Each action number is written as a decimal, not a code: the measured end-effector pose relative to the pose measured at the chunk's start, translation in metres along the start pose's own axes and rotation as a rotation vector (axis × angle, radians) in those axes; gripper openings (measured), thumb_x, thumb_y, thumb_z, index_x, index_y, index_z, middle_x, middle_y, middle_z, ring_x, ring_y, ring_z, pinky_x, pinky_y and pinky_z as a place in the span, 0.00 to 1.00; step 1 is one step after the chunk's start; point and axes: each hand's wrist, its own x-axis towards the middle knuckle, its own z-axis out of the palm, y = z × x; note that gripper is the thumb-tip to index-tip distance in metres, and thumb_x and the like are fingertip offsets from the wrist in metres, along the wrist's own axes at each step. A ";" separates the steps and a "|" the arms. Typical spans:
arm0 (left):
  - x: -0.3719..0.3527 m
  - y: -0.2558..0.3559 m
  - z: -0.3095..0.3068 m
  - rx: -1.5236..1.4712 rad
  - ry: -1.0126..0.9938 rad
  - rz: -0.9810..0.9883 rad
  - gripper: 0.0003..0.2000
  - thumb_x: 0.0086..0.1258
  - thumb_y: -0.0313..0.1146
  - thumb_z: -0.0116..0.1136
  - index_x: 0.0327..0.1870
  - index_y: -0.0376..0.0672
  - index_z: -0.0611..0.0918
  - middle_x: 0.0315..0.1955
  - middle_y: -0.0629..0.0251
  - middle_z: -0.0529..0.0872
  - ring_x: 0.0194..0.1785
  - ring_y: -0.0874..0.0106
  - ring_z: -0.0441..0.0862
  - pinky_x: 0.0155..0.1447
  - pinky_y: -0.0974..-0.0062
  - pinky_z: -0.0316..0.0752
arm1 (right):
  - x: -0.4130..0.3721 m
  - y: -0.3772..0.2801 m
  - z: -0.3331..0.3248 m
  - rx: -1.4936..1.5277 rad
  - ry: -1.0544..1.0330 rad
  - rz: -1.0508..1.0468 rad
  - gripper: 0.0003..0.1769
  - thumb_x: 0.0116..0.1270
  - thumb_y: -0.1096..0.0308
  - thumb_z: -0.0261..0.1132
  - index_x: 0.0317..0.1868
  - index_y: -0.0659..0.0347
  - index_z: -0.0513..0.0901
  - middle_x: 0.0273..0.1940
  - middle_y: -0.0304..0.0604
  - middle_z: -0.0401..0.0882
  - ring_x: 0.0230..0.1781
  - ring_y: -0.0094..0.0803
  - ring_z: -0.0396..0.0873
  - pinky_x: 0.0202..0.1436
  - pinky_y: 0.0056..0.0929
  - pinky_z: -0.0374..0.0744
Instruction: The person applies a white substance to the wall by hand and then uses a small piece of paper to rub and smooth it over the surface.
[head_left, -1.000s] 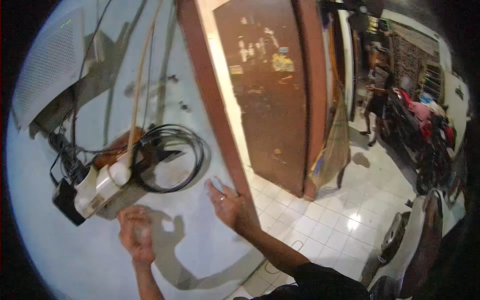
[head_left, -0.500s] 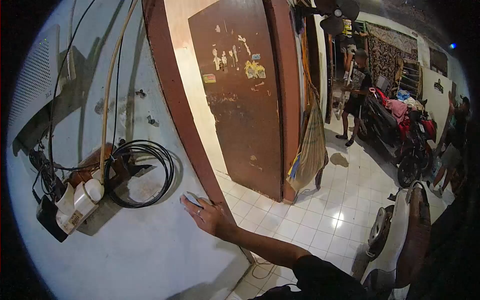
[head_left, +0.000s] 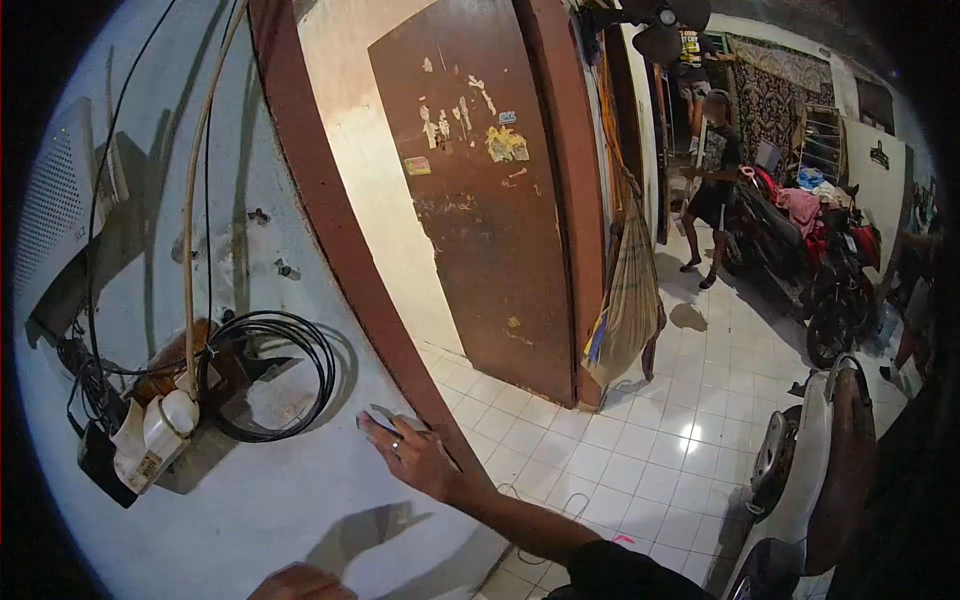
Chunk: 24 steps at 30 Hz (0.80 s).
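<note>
My right hand (head_left: 418, 462), with a ring on one finger, reaches out against the pale wall (head_left: 340, 490), beside the dark red door frame (head_left: 385, 315). Its fingers are closed on a small whitish object (head_left: 378, 414), mostly hidden by them. Only the back part of my left hand (head_left: 302, 583) shows at the bottom edge; its fingers cannot be made out. Up and left of my right hand, a coil of black cable (head_left: 325, 385) hangs on the wall. White plug fittings (head_left: 165, 425) and a black adapter (head_left: 103, 465) sit beside it.
A brown door (head_left: 480, 220) stands ajar beyond the frame. A cloth bag (head_left: 630, 300) hangs right of it. One person (head_left: 715, 165) stands near parked motorcycles (head_left: 835, 290); others are farther back and at right. A motorbike seat (head_left: 835, 480) is close at lower right.
My left hand has come into view at the bottom, and a shadow has appeared on the wall above it. My right hand stays at the wall, slightly lower in view. The standing person has shifted.
</note>
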 end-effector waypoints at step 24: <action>0.169 -0.014 -0.091 -0.267 0.319 0.610 0.35 0.77 0.62 0.27 0.71 0.39 0.57 0.72 0.44 0.58 0.78 0.54 0.54 0.78 0.56 0.47 | 0.002 -0.017 0.022 0.082 0.107 0.269 0.25 0.68 0.66 0.66 0.66 0.50 0.77 0.38 0.53 0.83 0.29 0.48 0.84 0.30 0.40 0.82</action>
